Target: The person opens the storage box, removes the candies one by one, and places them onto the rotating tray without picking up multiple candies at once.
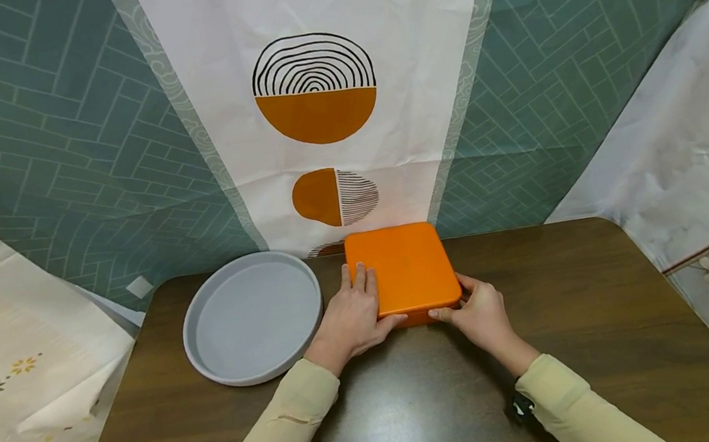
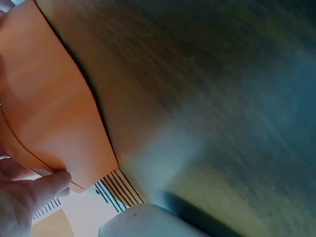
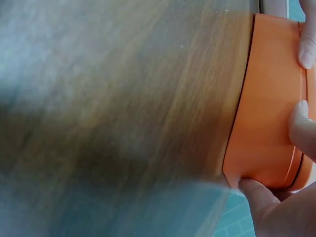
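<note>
An orange lidded box (image 1: 402, 266) with rounded corners stands at the back middle of the table. My left hand (image 1: 355, 312) holds its front left corner, fingers laid over the lid's left edge and thumb along the front. At the front right corner my right hand (image 1: 479, 312) grips the box, thumb on the front face and fingers round the right side. In the right wrist view, both thumbs meet the orange box (image 3: 266, 103) near the seam under its lid. The left thumb (image 2: 54, 185) lies across that seam in the left wrist view.
A round grey tray (image 1: 253, 320) with a raised rim lies left of the box, close to my left wrist. The brown wooden table (image 1: 575, 312) ends at the back against a patterned cloth (image 1: 326, 202). Pale curtains (image 1: 700, 138) hang at the sides.
</note>
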Motion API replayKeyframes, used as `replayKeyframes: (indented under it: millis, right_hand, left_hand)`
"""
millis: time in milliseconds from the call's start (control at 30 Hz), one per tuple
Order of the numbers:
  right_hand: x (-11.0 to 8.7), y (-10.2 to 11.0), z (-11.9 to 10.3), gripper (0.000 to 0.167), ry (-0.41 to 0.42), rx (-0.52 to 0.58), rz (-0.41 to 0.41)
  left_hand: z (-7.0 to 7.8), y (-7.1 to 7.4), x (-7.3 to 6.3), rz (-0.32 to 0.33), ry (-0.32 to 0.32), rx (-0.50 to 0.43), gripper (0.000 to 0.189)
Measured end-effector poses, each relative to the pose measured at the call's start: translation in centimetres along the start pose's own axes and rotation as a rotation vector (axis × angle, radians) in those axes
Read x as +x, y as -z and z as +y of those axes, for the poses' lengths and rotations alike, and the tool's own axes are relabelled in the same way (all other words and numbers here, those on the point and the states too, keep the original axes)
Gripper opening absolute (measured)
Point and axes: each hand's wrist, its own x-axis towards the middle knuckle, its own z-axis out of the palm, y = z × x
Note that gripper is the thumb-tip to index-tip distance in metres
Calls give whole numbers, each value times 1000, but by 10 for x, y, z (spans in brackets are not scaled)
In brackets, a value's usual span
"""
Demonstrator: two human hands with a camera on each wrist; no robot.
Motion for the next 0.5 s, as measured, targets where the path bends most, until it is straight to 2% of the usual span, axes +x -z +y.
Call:
replayKeyframes:
  millis: [133, 233, 400, 500]
  right_hand:
    - [0, -1, -1, 87, -22, 17, 0]
    - [-1, -1, -1, 89, -39, 45, 3]
    - [-2, -2, -1, 90, -45, 56, -2]
    - [-2, -1, -2, 89, -38, 41, -4]
  left_hand:
    - [0, 2, -1, -48, 70, -120, 104]
    - [0, 3, -2, -55, 161, -260, 111]
    - [2, 1, -5, -21, 336, -508, 127]
    - [3, 1, -8, 35, 392, -608, 130]
